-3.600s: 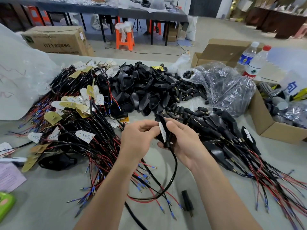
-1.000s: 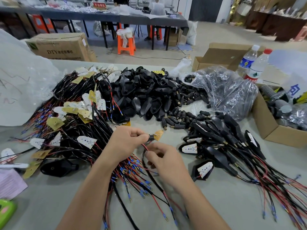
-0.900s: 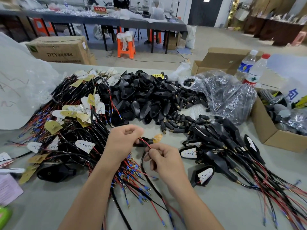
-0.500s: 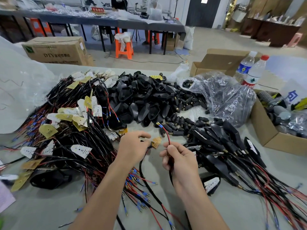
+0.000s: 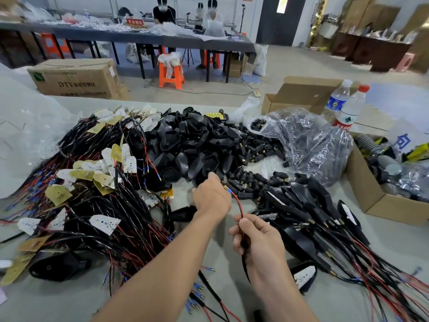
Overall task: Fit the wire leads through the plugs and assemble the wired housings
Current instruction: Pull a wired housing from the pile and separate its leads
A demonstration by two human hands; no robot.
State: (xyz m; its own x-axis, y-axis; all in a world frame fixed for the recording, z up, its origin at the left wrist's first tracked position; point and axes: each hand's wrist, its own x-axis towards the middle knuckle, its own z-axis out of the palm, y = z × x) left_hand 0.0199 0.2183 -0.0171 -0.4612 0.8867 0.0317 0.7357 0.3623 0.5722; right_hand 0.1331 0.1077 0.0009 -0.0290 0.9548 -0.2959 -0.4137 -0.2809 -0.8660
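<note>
My right hand (image 5: 257, 240) pinches a red and black wire lead (image 5: 237, 203) and holds it upright, its blue crimped tip pointing toward the loose black plugs (image 5: 247, 180). My left hand (image 5: 211, 197) reaches forward over the near edge of the plugs; its fingers are hidden behind its back. A black housing (image 5: 183, 213) lies on the table under my left wrist. Empty black housings (image 5: 185, 147) are heaped behind the plugs. Wired LED boards (image 5: 92, 194) are piled at the left.
Assembled wired housings (image 5: 313, 217) lie at the right, their leads trailing toward me. A clear plastic bag (image 5: 308, 145) of plugs, two bottles (image 5: 348, 108) and cardboard boxes (image 5: 369, 201) stand at the right. A white bag (image 5: 25, 135) sits far left.
My left hand let go of the wired board piece and moved forward to the plugs. My right hand drew the lead back toward me and lower.
</note>
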